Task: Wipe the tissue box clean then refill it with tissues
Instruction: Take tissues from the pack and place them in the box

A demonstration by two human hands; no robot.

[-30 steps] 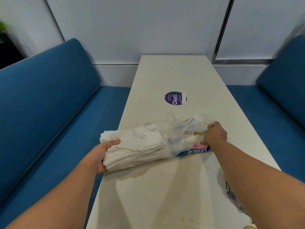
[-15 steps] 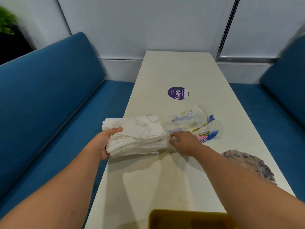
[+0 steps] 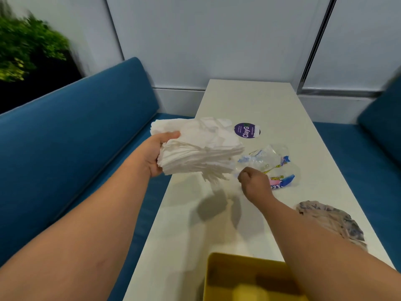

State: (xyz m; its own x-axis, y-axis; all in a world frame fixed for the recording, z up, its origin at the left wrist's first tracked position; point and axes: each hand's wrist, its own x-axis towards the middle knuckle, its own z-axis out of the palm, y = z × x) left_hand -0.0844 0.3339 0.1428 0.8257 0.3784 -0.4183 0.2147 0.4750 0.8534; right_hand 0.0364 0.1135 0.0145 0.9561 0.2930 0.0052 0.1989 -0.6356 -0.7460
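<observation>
Tissues [image 3: 201, 148] sit lifted in the gripping left hand [image 3: 155, 152]; the right hand [image 3: 252, 181], loosely fisted, hovers just beside them.

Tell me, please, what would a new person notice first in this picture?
First, the thick stack of white tissues, held in the air by the left hand above the left edge of the white table. Next, the empty plastic wrapper lying just beyond the closed right hand, and the open yellow tissue box at the near edge.
</observation>
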